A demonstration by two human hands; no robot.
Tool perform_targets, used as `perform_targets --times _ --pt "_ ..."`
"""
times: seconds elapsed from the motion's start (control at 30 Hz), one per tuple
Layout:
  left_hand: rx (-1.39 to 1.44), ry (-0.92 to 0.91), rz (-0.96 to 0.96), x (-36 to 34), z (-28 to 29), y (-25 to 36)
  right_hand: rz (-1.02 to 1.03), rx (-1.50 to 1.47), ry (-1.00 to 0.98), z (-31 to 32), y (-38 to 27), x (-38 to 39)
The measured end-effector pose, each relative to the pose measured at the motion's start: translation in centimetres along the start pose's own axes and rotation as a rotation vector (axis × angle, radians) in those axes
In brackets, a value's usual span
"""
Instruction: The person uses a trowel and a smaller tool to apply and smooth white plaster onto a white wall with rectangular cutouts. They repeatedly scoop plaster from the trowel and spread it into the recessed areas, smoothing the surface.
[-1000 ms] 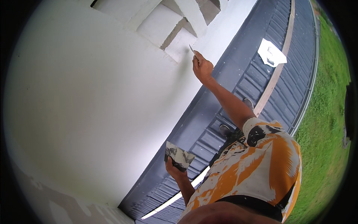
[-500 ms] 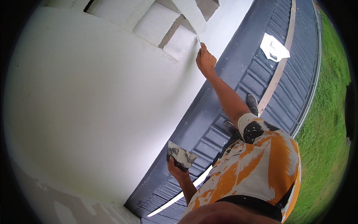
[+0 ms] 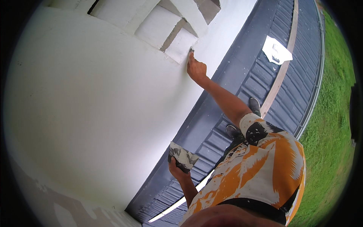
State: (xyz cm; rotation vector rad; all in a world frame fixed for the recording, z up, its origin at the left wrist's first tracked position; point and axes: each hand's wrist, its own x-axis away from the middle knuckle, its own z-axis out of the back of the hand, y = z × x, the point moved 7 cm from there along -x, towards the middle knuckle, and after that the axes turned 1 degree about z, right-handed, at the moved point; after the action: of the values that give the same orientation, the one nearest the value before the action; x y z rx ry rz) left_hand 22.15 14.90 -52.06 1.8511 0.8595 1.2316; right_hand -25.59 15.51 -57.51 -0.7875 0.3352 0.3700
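Observation:
My right hand point(image 3: 196, 70) is closed on a small trowel point(image 3: 191, 50), which is at the edge of a white patch point(image 3: 180, 42) on the white wall point(image 3: 94, 94), just below a group of cut-out recesses and raised strips with rough grey edges. Lower down, near the roof's edge by the wall, my left hand point(image 3: 177, 170) grips a small square board point(image 3: 183, 155) smeared with white and grey paste. Part of that board's underside is hidden by the paste side and my fingers.
I stand on a dark grey ribbed metal roof point(image 3: 302, 75) beside the wall. A long wooden plank point(image 3: 280, 75) lies along it, with a white sheet point(image 3: 275, 51) on or beside the plank. Green grass point(image 3: 332, 94) shows beyond the roof's rim at right. A pale strip point(image 3: 170, 204) lies at lower middle.
My right hand went up and rightward, then came down and left along the patch's edge with the trowel. My left hand and board have hardly moved.

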Motion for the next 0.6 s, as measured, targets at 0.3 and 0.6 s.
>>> perform_targets --times 0.3,0.6 --pt "0.041 0.045 0.0 0.3 0.7 0.6 -0.364 -0.203 -0.027 2.9 4.8 -3.3" --pt "0.001 -0.002 -0.021 0.2 1.5 0.9 -0.073 0.067 0.022 5.6 0.6 -1.1"
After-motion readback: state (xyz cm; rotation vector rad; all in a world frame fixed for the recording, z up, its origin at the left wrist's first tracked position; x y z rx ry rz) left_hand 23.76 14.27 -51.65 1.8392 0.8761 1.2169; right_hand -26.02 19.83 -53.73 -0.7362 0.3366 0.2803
